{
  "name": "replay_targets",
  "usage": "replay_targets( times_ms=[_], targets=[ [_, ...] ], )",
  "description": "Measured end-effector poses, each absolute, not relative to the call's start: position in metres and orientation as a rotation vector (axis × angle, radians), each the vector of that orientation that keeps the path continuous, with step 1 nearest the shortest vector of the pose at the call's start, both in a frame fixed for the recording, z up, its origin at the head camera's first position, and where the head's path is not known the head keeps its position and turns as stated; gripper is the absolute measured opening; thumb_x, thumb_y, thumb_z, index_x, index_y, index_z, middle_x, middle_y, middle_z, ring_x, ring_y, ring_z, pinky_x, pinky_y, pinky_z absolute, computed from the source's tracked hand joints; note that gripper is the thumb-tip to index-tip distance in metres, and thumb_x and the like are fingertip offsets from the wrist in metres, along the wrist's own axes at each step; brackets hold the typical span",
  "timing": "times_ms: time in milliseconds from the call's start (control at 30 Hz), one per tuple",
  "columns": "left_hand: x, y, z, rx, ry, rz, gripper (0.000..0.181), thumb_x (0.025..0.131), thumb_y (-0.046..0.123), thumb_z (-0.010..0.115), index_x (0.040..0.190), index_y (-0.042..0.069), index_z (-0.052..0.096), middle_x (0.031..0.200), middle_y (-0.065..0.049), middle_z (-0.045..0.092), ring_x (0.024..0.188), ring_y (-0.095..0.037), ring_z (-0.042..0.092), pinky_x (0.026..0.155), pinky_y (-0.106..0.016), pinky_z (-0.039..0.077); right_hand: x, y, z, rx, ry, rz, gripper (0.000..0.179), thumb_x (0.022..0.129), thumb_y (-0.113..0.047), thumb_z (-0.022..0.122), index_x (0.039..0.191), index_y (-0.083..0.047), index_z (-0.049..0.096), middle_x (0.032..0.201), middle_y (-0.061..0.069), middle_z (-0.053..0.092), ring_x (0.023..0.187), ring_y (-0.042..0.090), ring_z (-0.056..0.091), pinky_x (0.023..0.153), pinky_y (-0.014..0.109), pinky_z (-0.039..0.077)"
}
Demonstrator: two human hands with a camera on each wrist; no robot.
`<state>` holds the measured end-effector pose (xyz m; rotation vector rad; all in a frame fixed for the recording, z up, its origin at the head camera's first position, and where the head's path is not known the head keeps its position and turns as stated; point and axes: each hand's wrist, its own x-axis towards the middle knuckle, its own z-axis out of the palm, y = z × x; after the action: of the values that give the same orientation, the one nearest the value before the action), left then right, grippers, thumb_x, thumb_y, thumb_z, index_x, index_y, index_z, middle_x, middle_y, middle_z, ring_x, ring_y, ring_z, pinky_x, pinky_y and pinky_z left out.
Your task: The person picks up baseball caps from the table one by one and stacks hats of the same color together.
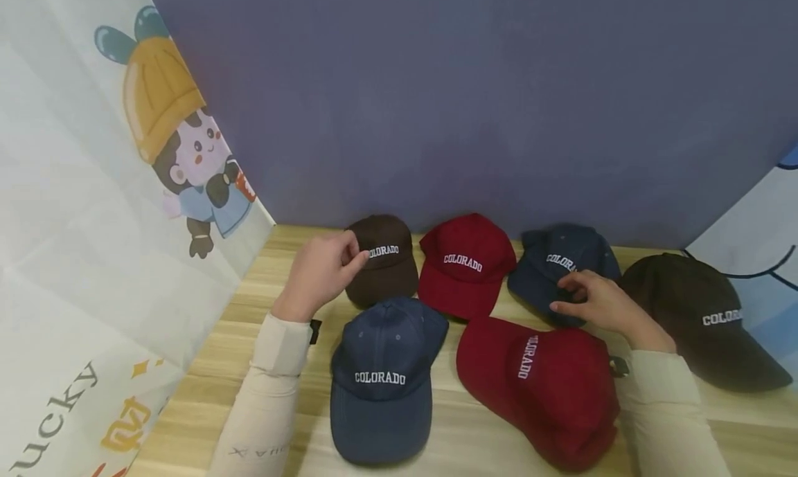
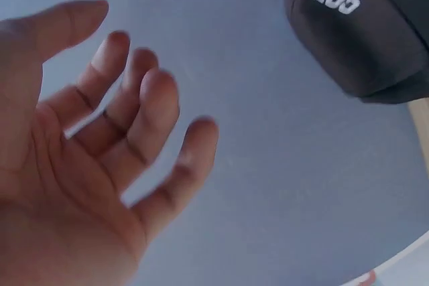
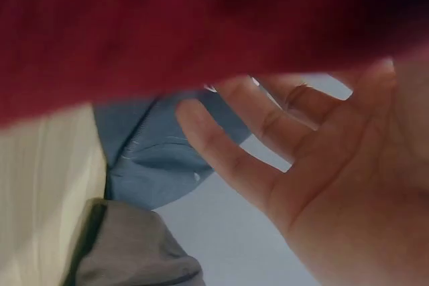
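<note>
Several caps lettered COLORADO lie on the wooden table. My left hand (image 1: pixel 324 269), fingers loosely bent and holding nothing, overlaps the left edge of a small dark brown cap (image 1: pixel 389 280) in the head view; that cap (image 2: pixel 355 38) shows apart from the fingers in the left wrist view. Over the back navy cap (image 1: pixel 580 245) hovers my right hand (image 1: pixel 601 304), also empty with relaxed fingers. Beneath my right wrist lies the front red cap (image 1: pixel 555 394), turned sideways, its red cloth (image 3: pixel 167 25) blurred across the top of the right wrist view.
A second red cap (image 1: pixel 467 266) sits at the back middle. The front navy cap (image 1: pixel 382 387) lies between my forearms. At the far right is a larger dark brown cap (image 1: pixel 692 318). A grey-blue wall (image 1: pixel 474 103) stands behind, with a printed white sheet (image 1: pixel 75 221) at left.
</note>
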<state>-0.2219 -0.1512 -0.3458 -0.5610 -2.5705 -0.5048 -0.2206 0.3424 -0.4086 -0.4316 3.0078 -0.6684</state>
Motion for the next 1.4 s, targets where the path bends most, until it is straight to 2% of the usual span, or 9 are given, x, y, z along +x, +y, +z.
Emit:
replay_targets(
  times_ms=[133, 267, 533, 800, 933, 1167, 1400],
  targets=[
    [-0.203, -0.145, -0.360, -0.604, -2.513, -0.369, 0.025, 0.092, 0.029, 0.075, 0.077, 0.017, 0.058, 0.066, 0.006, 0.054, 0.053, -0.014, 0.051, 0.050, -0.034, 0.042, -0.222, 0.342, -0.413, -0.428, 2.991, -0.672, 0.055, 0.087, -0.040, 0.081, 0.121, 0.000, 0.067, 0.114, 0.019, 0.066, 0.097, 0.032, 0.068, 0.081, 0.046, 0.053],
    [-0.185, -0.139, -0.377, -0.706, -2.484, -0.266, 0.025, 0.090, 0.027, 0.077, 0.077, 0.017, 0.059, 0.068, 0.006, 0.052, 0.056, -0.014, 0.051, 0.053, -0.035, 0.044, -0.223, 0.343, -0.415, -0.430, 2.991, -0.678, 0.053, 0.086, -0.038, 0.082, 0.119, 0.001, 0.067, 0.110, 0.020, 0.066, 0.094, 0.032, 0.069, 0.081, 0.047, 0.054],
    [-0.162, -0.139, -0.397, -0.816, -2.474, -0.240, 0.016, 0.089, 0.030, 0.077, 0.088, 0.019, 0.065, 0.079, 0.008, 0.057, 0.067, -0.011, 0.055, 0.061, -0.031, 0.047, -0.224, 0.342, -0.424, -0.405, 2.983, -0.695, 0.053, 0.084, -0.039, 0.083, 0.118, -0.001, 0.068, 0.108, 0.016, 0.062, 0.093, 0.029, 0.064, 0.080, 0.044, 0.051],
    [-0.138, -0.140, -0.408, -0.902, -2.381, -0.229, 0.020, 0.091, 0.035, 0.072, 0.086, 0.019, 0.062, 0.085, 0.003, 0.051, 0.072, -0.015, 0.046, 0.062, -0.031, 0.041, -0.222, 0.338, -0.427, -0.427, 2.964, -0.732, 0.053, 0.083, -0.036, 0.085, 0.119, -0.001, 0.066, 0.111, 0.019, 0.057, 0.090, 0.027, 0.058, 0.078, 0.041, 0.049],
    [-0.119, -0.131, -0.413, -1.011, -2.311, -0.221, 0.021, 0.087, 0.035, 0.076, 0.086, 0.018, 0.064, 0.084, 0.003, 0.055, 0.074, -0.016, 0.049, 0.064, -0.031, 0.043, -0.222, 0.338, -0.429, -0.451, 2.962, -0.745, 0.052, 0.082, -0.034, 0.086, 0.118, -0.003, 0.065, 0.113, 0.022, 0.053, 0.091, 0.031, 0.059, 0.081, 0.045, 0.050],
    [-0.093, -0.117, -0.427, -1.220, -2.377, -0.216, 0.028, 0.084, 0.046, 0.079, 0.092, 0.022, 0.069, 0.086, 0.008, 0.059, 0.074, -0.008, 0.050, 0.064, -0.022, 0.045, -0.220, 0.340, -0.434, -0.428, 2.992, -0.713, 0.050, 0.080, -0.036, 0.087, 0.116, -0.010, 0.065, 0.116, 0.024, 0.047, 0.108, 0.044, 0.046, 0.086, 0.057, 0.040],
    [-0.082, -0.107, -0.437, -1.317, -2.499, -0.171, 0.046, 0.085, 0.067, 0.069, 0.101, 0.023, 0.074, 0.093, 0.008, 0.065, 0.077, -0.004, 0.055, 0.063, -0.015, 0.049, -0.221, 0.341, -0.435, -0.392, 2.988, -0.707, 0.056, 0.078, -0.038, 0.089, 0.117, -0.010, 0.061, 0.117, 0.025, 0.045, 0.108, 0.047, 0.041, 0.088, 0.063, 0.040]
  ],
)
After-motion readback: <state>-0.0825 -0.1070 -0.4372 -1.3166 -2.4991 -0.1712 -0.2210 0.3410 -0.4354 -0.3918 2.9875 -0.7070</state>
